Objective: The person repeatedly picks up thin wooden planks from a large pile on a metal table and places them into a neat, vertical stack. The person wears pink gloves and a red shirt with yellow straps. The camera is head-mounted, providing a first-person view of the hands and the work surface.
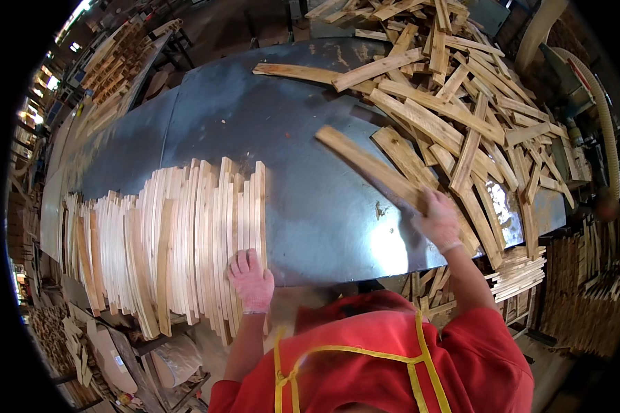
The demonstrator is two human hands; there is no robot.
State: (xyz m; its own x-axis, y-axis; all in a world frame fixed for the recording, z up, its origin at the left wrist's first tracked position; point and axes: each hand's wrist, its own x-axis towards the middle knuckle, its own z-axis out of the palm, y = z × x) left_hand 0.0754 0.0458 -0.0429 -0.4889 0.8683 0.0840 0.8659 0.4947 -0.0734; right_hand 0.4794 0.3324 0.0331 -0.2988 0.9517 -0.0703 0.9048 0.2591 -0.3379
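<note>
My right hand point(437, 219), in a pale pink work glove, grips the near end of a wooden slat point(370, 167). This slat slants up and left over the metal tabletop, beside the loose pile. My left hand point(252, 280), gloved the same way, lies with its fingers on the near ends of the upright-edged slats at the right end of a tight row point(193, 241). The row's slats stand side by side, pale edges up, and their near ends reach past the table's front edge. A few darker slats point(165, 265) lie across the row's top.
A jumbled heap of wooden slats point(461, 124) covers the table's right side. The dark metal tabletop point(303, 227) shines between heap and row. Stacked slats point(520, 275) stand below the right edge. A ribbed hose point(603, 131) hangs at far right; more stacked wood point(117, 58) sits at back left.
</note>
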